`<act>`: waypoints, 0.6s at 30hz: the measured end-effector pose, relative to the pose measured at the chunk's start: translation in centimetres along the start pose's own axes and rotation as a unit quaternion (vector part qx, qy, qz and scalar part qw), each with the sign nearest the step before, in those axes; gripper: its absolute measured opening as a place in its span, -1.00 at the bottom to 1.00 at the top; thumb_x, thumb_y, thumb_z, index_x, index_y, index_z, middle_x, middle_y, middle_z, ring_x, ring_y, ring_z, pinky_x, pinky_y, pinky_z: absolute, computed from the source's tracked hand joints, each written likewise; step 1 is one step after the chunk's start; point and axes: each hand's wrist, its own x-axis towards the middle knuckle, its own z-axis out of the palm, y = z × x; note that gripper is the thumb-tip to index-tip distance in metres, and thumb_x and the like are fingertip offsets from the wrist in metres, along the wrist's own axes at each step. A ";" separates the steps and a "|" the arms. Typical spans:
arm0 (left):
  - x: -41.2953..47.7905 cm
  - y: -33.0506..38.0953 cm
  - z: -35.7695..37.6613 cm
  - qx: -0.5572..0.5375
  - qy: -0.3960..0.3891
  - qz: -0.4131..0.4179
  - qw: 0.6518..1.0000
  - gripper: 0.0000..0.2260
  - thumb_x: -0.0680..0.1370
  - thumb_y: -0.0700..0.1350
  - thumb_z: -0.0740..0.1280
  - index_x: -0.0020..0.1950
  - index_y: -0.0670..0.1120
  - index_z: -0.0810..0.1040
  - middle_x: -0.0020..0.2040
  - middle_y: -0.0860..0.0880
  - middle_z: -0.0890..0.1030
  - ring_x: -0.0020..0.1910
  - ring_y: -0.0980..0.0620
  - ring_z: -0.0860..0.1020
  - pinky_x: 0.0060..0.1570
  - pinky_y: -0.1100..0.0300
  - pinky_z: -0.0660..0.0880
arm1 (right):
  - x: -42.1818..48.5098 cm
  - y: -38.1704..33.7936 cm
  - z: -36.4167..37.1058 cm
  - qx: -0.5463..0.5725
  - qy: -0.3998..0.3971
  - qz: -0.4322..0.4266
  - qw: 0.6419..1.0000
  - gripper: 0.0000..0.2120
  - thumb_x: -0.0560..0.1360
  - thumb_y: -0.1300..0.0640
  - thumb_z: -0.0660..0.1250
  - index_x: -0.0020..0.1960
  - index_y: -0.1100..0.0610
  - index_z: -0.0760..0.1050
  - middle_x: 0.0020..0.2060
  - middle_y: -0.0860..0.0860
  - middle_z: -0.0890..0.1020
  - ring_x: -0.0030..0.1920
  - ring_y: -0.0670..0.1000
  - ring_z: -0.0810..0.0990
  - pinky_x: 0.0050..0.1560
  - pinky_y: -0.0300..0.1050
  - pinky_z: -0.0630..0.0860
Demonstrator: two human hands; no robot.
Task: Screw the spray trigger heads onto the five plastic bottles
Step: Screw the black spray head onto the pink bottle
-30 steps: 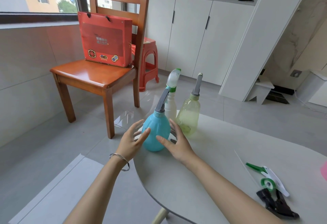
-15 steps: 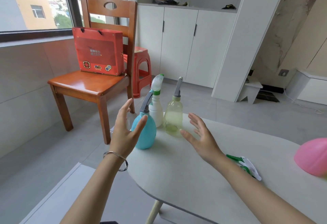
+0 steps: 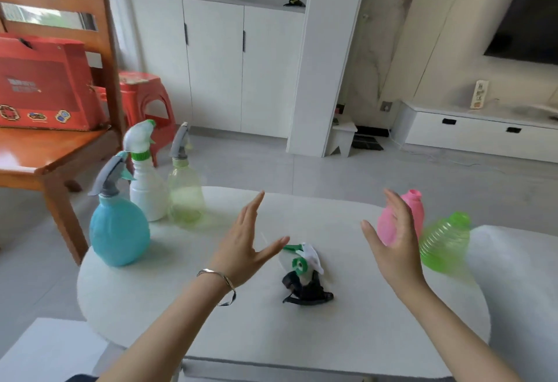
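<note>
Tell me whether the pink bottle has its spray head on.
Off: the pink bottle has a bare neck, and loose trigger heads lie on the table.

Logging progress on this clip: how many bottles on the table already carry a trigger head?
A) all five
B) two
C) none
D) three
D: the blue bottle, white bottle and pale yellow bottle each carry a head. The pink bottle and green bottle show bare necks, and the white-and-green trigger head and black trigger head lie loose.
</note>
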 end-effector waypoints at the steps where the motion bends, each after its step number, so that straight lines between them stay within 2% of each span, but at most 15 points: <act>1: 0.6 0.3 1.3 -0.002 -0.013 -0.001 1.000 -0.15 0.36 0.34 0.23 0.53 0.03 0.00 0.51 0.07 0.20 0.41 0.07 0.33 0.34 0.18 0.31 | 0.2 1.2 -1.0 -0.009 0.021 0.007 1.000 -0.39 0.44 0.32 0.40 0.42 0.16 0.26 0.42 -0.12 0.31 0.46 0.01 0.27 0.47 -0.11 0.18; 3: 2.1 1.0 3.6 -0.006 -0.036 0.002 0.999 -0.17 0.38 0.33 0.24 0.53 0.05 -0.01 0.51 0.09 0.18 0.42 0.08 0.33 0.35 0.17 0.31 | 0.8 3.4 -2.5 -0.013 0.044 0.023 0.999 -0.35 0.43 0.36 0.39 0.44 0.18 0.23 0.47 0.01 0.28 0.48 0.04 0.22 0.48 0.03 0.17; 4: 2.8 1.4 4.7 -0.013 -0.050 0.000 0.999 -0.17 0.39 0.34 0.24 0.53 0.06 -0.01 0.52 0.11 0.18 0.42 0.10 0.32 0.35 0.19 0.30 | 1.1 4.4 -3.1 -0.010 0.052 0.039 0.998 -0.34 0.42 0.38 0.39 0.45 0.17 0.22 0.47 0.05 0.28 0.48 0.05 0.23 0.47 0.01 0.18; 7: 5.5 3.1 8.1 -0.052 -0.091 -0.019 0.994 -0.16 0.36 0.39 0.21 0.52 0.10 0.00 0.53 0.11 0.16 0.42 0.10 0.32 0.34 0.21 0.28 | 2.0 6.8 -4.0 -0.001 0.085 0.130 0.988 -0.28 0.40 0.33 0.43 0.46 0.12 0.20 0.41 0.00 0.29 0.42 0.07 0.29 0.32 -0.21 0.22; 10: 8.6 5.0 12.0 -0.129 -0.115 -0.060 0.983 -0.28 0.47 0.24 0.26 0.52 0.03 0.06 0.52 0.03 0.19 0.39 0.04 0.34 0.32 0.16 0.32 | 2.9 8.7 -3.7 0.040 0.094 0.192 0.976 -0.27 0.40 0.32 0.44 0.47 0.15 0.18 0.44 0.09 0.28 0.42 0.10 0.30 0.36 -0.12 0.25; 12: 10.6 6.3 14.6 -0.189 -0.134 -0.096 0.968 -0.39 0.53 0.20 0.21 0.51 0.02 0.13 0.51 0.00 0.22 0.36 0.08 0.35 0.23 0.31 0.31 | 3.3 9.4 -3.2 0.065 0.087 0.197 0.974 -0.28 0.41 0.32 0.43 0.47 0.18 0.17 0.44 0.13 0.30 0.44 0.10 0.29 0.43 0.03 0.24; 14: 12.4 7.4 16.7 -0.228 -0.162 -0.124 0.952 -0.46 0.57 0.21 0.10 0.50 0.02 0.17 0.51 0.02 0.24 0.35 0.13 0.33 0.20 0.46 0.27 | 3.7 9.8 -2.7 0.073 0.087 0.193 0.975 -0.30 0.42 0.33 0.40 0.47 0.17 0.18 0.43 0.13 0.32 0.44 0.09 0.29 0.44 0.07 0.23; 15: 13.3 7.7 17.7 -0.242 -0.177 -0.136 0.944 -0.47 0.59 0.22 0.05 0.50 0.01 0.18 0.52 0.02 0.24 0.40 0.11 0.31 0.30 0.39 0.24 | 3.9 9.9 -2.6 0.074 0.092 0.194 0.974 -0.31 0.43 0.32 0.39 0.47 0.16 0.19 0.43 0.12 0.33 0.44 0.08 0.29 0.44 0.06 0.22; 16: 14.0 8.0 18.7 -0.249 -0.194 -0.146 0.938 -0.46 0.59 0.22 0.00 0.51 0.00 0.17 0.53 0.02 0.23 0.45 0.07 0.27 0.42 0.23 0.19 | 4.0 9.9 -2.4 0.074 0.097 0.198 0.973 -0.32 0.43 0.31 0.39 0.48 0.14 0.19 0.43 0.11 0.33 0.43 0.06 0.29 0.44 0.04 0.22; 18: 15.3 8.3 20.3 -0.259 -0.225 -0.170 0.924 -0.44 0.60 0.24 -0.09 0.53 0.01 0.14 0.54 0.01 0.22 0.50 0.01 0.21 0.50 0.00 0.11 | 4.0 9.9 -2.2 0.077 0.109 0.205 0.970 -0.33 0.45 0.25 0.39 0.48 0.11 0.19 0.43 0.05 0.33 0.43 0.01 0.29 0.43 -0.05 0.22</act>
